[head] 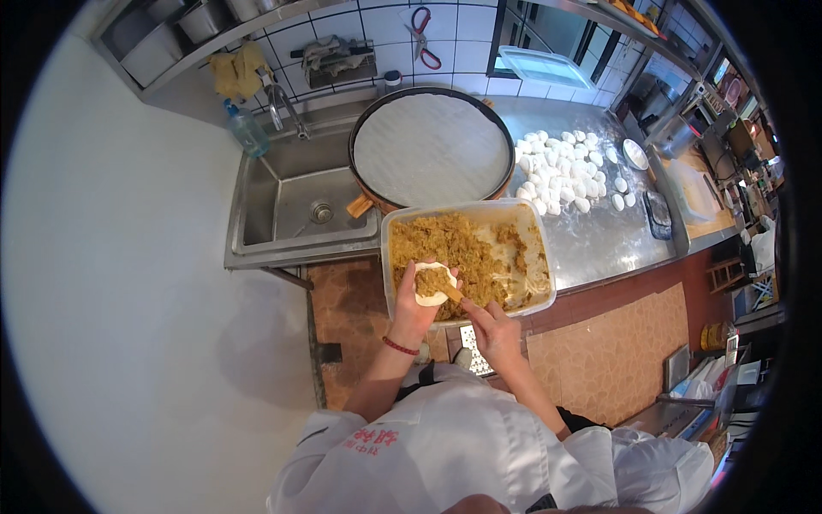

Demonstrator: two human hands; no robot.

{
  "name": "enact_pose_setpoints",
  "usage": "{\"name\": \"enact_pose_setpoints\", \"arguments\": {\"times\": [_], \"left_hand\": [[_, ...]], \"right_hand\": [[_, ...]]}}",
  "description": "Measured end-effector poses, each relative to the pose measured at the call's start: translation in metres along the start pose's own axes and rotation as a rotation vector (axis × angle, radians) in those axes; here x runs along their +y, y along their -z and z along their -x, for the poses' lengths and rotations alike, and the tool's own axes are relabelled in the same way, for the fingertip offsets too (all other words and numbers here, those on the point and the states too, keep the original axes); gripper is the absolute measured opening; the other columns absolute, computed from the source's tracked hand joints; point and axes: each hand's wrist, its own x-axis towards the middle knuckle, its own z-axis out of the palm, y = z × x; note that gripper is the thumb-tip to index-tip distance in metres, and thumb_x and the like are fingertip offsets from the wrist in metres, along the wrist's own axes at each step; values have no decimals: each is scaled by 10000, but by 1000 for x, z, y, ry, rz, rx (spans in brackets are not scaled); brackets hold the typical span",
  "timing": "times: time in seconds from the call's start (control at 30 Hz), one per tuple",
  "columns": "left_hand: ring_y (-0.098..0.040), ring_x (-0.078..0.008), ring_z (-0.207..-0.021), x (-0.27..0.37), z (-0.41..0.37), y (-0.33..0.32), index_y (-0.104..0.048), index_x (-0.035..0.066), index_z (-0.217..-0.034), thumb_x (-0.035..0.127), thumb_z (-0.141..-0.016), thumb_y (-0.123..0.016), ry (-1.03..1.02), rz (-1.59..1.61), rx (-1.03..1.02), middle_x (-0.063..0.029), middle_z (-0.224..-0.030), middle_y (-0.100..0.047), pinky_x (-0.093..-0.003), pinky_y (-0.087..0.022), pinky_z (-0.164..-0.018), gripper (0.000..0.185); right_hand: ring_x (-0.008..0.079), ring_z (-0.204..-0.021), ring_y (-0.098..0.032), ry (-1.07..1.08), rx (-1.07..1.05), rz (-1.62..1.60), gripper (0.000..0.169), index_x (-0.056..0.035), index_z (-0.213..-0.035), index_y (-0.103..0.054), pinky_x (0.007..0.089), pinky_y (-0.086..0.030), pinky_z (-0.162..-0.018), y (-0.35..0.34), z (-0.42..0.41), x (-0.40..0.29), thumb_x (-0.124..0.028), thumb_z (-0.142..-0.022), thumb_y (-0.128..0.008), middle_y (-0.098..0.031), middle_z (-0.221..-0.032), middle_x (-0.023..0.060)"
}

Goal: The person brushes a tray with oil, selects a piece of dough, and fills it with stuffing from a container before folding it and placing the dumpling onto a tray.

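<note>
My left hand (411, 305) cups a round dough wrapper (426, 299) with a mound of chopped yellow-brown filling (431, 281) on it. Between the fingers of my right hand (494, 331) is a flat wooden spatula (454, 293), its tip touching the filling at the wrapper's right side. Both hands are over the near part of a translucent plastic tub (549, 289). More of the same filling (443, 234) is heaped in the tub's left and middle, with thinner smears at the right. The spatula's lower end is hidden in my grip.
Behind the tub stands a large round pan (430, 148) lined with a pale sheet. Many floured dough pieces (565, 170) lie on the steel counter (597, 238), near a white bowl (636, 155) and a dark scale-like device (657, 215). At left is a steel sink (308, 193) with a faucet (282, 106).
</note>
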Motion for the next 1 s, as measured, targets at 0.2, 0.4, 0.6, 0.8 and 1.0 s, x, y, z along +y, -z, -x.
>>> {"name": "enact_pose_setpoints", "arguments": {"times": [0.2, 0.4, 0.6, 0.8, 1.0], "left_hand": [[-587, -382, -1139, 9, -3, -6, -582, 50, -1179, 448, -1035, -395, -33, -55, 36, -167, -1155, -623, -572, -475, -963, 463], [-580, -382, -1124, 6, -1, -11, -588, 52, -1161, 470, -1042, -339, 12, 0, -4, -167, -1152, -620, -568, -484, -924, 501], [-574, -380, -1136, 8, -2, -12, -577, 40, -1207, 507, -1041, -275, 18, -18, 35, -165, -1162, -617, -578, -472, -936, 580], [-547, -390, -1204, 15, 0, -21, -547, 22, -1260, 530, -1033, -253, 41, -19, 62, -172, -1215, -606, -603, -426, -1006, 630], [-552, -366, -1206, 13, -2, -10, -542, 22, -1273, 507, -1036, -294, 36, -30, 38, -167, -1230, -606, -589, -440, -997, 594]], "right_hand": [[253, -536, -551, -14, 70, -41, 377, -184, -1162, -703, 365, -442, -467, 8, -2, -7, -40, -815, -672, -502, -722, 83], [247, -539, -553, 51, 21, 35, 384, -186, -1159, -704, 369, -441, -459, -5, -6, -8, -45, -803, -676, -498, -712, 78], [231, -531, -542, 44, 45, 19, 444, -170, -1175, -699, 351, -433, -446, 9, 0, -1, -25, -757, -661, -481, -712, 62], [198, -517, -531, 209, 5, 181, 519, -191, -1197, -692, 329, -430, -431, -4, -4, -2, -44, -701, -668, -452, -713, 48], [233, -569, -582, 109, -40, 8, 400, -147, -1167, -691, 349, -459, -479, 11, -2, -3, -36, -783, -668, -530, -754, 64]]}}
